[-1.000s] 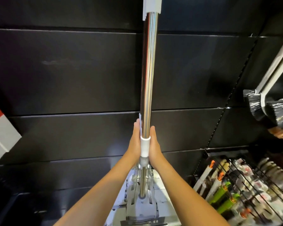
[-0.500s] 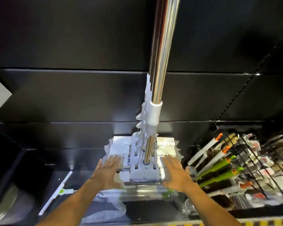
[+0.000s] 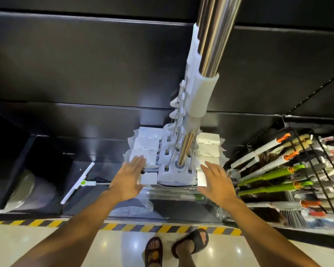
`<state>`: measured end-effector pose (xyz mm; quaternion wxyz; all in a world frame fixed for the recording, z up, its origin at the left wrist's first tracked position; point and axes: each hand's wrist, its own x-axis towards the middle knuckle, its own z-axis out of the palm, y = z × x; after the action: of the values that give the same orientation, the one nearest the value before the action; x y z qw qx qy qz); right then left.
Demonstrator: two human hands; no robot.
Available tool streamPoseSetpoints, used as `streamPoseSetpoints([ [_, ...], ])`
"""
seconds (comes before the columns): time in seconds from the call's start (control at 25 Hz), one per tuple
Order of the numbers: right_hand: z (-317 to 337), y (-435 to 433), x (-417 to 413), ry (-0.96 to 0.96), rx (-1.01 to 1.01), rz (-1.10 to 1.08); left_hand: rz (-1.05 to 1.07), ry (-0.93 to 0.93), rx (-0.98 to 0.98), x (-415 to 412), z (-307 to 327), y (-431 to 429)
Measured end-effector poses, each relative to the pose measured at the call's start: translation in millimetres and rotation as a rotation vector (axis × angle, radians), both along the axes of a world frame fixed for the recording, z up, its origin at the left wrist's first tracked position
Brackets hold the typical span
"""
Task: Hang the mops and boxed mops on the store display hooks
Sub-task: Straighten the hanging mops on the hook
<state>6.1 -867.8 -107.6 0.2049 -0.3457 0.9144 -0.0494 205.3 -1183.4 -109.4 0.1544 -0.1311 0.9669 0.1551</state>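
Left hand point(image 3: 128, 179) and right hand point(image 3: 218, 183) lie flat, fingers straight, gripping nothing, flanking the front mop head point(image 3: 174, 175), which hangs low on its chrome handle point(image 3: 216, 31). Uneven side pressure could swing the head and unseat the handle from its unseen hook.

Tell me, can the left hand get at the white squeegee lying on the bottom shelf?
Probably yes. The left hand is open and empty, and the white squeegee lies uncovered on the dark shelf to its left, nothing between them.
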Motion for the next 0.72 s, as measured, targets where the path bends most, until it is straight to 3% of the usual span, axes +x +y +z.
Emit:
streamPoseSetpoints([
  [0.04, -1.4, 2.6, -3.5, -0.06, -0.09, -0.046, 0.118, 0.095, 0.139, 1.4, 2.4, 1.8],
  [0.12, -4.9, 2.8, -10.6, -0.173, -0.365, -0.265, 0.557, 0.281, 0.522, -3.2, 3.3, 0.3],
  [0.2, -3.1, -4.7, -15.7, -0.3, -0.663, -0.589, 0.963, 0.258, 0.881, -11.4, 6.2, 5.4],
  [0.28, 0.2, -15.4, -16.2, -0.494, -0.719, -0.814, 1.102, 0.219, 1.06, -16.0, 7.9, 11.9],
  [0.4, -9.7, -20.8, -21.4, -0.601, -0.619, -0.881, 1.138, 0.207, 1.003, -21.9, 9.5, 12.3],
  [0.52, -14.7, -15.3, -19.1, -0.534, -0.598, -0.79, 1.078, 0.135, 0.988, -23.3, 10.7, 11.0],
  [0.64, -7.9, -5.2, -16.5, -0.249, -0.409, -0.448, 0.859, 0.25, 0.794, -14.3, 14.2, 9.8],
  [0.72, -0.8, 0.9, -14.2, -0.055, -0.182, -0.133, 0.48, 0.228, 0.412, -5.2, 15.0, 3.7],
])
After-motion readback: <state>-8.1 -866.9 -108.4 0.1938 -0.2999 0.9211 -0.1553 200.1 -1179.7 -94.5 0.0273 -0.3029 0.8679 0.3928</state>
